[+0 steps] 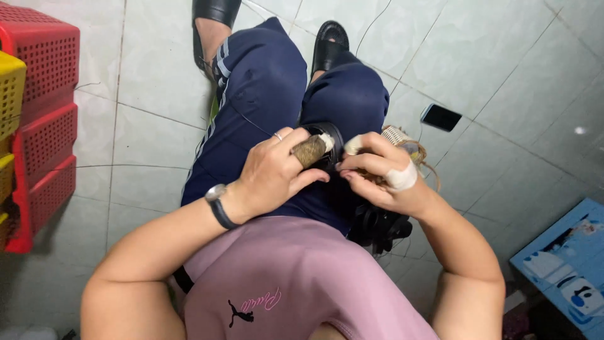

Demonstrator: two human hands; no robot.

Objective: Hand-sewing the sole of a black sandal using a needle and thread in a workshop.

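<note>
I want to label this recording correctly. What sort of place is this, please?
Probably a small home workshop or back room for handwork. The person sits over a pale tiled floor, red and yellow plastic crates are stacked at one side, and both hands work a woven piece.

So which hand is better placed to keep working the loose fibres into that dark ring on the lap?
Probably the right hand: its taped fingertips already pinch the fibres at the dark ring. The left hand is occupied gripping the brown bundle against the ring, steadying it.

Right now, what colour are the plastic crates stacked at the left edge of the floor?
The stacked plastic crates are red and yellow, seen best in the head view.
</note>
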